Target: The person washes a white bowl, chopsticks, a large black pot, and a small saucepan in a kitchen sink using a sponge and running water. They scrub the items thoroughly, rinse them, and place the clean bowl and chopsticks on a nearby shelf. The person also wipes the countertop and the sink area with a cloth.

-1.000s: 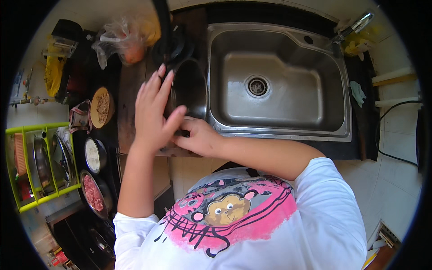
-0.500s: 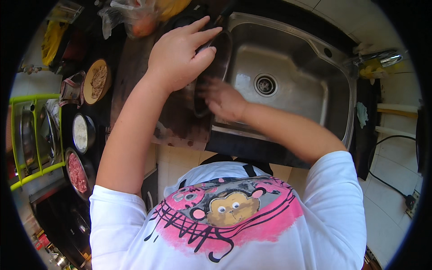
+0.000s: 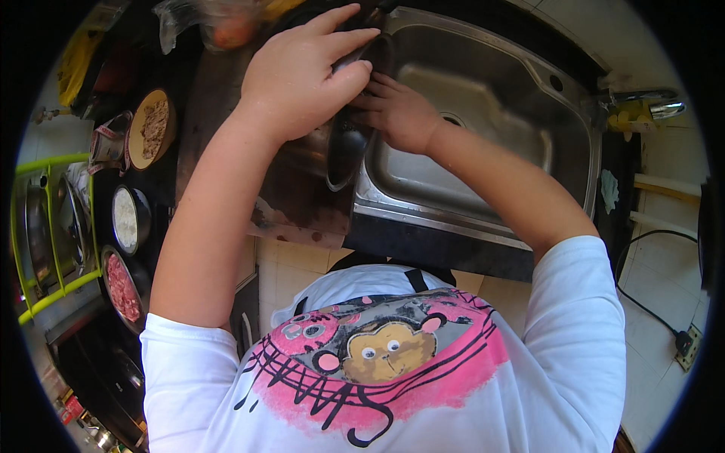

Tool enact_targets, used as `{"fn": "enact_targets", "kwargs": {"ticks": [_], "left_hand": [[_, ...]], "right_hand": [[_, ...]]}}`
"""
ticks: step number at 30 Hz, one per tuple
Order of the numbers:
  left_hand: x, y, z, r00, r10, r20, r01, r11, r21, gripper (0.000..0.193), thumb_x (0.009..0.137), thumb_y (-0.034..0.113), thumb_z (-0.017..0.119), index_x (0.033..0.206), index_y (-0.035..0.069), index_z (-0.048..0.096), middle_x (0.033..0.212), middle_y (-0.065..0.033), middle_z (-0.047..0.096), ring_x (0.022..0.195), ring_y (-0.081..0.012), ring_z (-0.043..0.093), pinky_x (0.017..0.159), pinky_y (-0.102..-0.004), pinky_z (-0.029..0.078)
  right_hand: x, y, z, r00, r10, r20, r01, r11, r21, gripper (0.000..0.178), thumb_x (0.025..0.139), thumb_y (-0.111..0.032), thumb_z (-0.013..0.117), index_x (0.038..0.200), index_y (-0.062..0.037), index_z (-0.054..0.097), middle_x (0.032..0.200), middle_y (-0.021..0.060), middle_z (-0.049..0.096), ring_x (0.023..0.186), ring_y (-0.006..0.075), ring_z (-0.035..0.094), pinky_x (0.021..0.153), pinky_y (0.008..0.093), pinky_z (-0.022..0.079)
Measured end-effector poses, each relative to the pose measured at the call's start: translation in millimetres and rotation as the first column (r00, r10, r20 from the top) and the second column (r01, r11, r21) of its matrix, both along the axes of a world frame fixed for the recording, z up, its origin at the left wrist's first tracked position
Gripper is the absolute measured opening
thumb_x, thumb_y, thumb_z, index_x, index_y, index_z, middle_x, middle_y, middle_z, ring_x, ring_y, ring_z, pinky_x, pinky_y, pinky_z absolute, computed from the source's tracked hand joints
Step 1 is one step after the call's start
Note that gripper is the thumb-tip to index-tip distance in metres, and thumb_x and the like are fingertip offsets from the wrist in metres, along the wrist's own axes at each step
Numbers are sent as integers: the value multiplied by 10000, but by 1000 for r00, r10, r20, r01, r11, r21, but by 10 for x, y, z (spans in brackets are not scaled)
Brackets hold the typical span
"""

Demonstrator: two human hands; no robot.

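Note:
A dark metal bowl [image 3: 348, 160] stands tilted on the left rim of the sink, its mouth facing the basin. Over its upper side lies my left hand [image 3: 302, 79], thumb and fingers spread at the rim, holding it tipped. My right hand [image 3: 404, 115] reaches from the sink side to the bowl's mouth, fingers stretched out and their tips partly hidden. I see nothing held in the right hand. Beneath the bowl is a wet dark-brown board [image 3: 294, 219]. The inside of the bowl is mostly hidden.
A stainless sink [image 3: 483, 83] with a faucet [image 3: 664, 106] lies to the right. At left are a yellow bowl of brown crumbly food [image 3: 155, 130], a bowl of white powder [image 3: 127, 219], a bowl of raw meat [image 3: 121, 287] and a green rack [image 3: 57, 291].
My right hand, blurred before, has moved up and right to the bowl's mouth, with fingers stretched. My left hand has shifted slightly up; the bowl remains tilted.

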State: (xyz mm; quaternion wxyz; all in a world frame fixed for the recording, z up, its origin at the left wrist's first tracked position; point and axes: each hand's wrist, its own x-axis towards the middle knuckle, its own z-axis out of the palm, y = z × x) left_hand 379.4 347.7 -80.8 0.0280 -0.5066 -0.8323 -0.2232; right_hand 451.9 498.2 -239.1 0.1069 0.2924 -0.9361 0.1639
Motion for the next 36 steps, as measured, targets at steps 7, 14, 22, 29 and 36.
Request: {"fn": "enact_targets", "kwargs": {"ticks": [7,14,22,29,36], "left_hand": [[-203,-17,-243,815,-117,-567,35,988,-153,414,725,260,520,1066,43,611,1240,-212,480,986,-346,558,847,-386,446],[-8,73,50,998,24,59,-23,1000,-15,407,715,248,525,1053,40,614,1233,-213,484,996,-339,559,857,-376,445],[-35,41,3,999,-20,44,20,1000,3,412,713,244,531,1070,53,607,1239,-205,479,1032,-330,545,868,-372,439],[-44,64,7,999,17,51,-15,999,-29,418,717,258,529,1079,63,605,1245,-188,480,1061,-319,533,881,-365,434],[-52,132,53,998,34,62,-30,997,-71,424,726,269,515,1089,69,605,1262,-184,466,1072,-310,529,899,-363,423]], "right_hand": [[204,-190,-90,996,-5,85,20,984,-180,377,679,-93,602,1053,-134,632,1277,8,488,1252,275,353,1074,414,246],[235,-358,-196,987,-148,63,156,978,-140,374,650,-40,589,1006,-137,653,1269,11,493,1222,294,381,1044,416,297],[-42,-198,-74,951,-305,50,307,916,-258,336,746,-148,551,1073,-171,627,1274,13,488,1231,279,379,1053,406,279],[142,-240,-73,992,-127,-11,127,992,7,302,756,-151,534,1038,-166,643,1274,26,485,1240,295,357,1070,426,239],[358,-505,-102,978,-151,146,188,940,-286,447,639,-19,586,1070,-130,620,1267,37,492,1240,320,345,1029,453,304]]}}
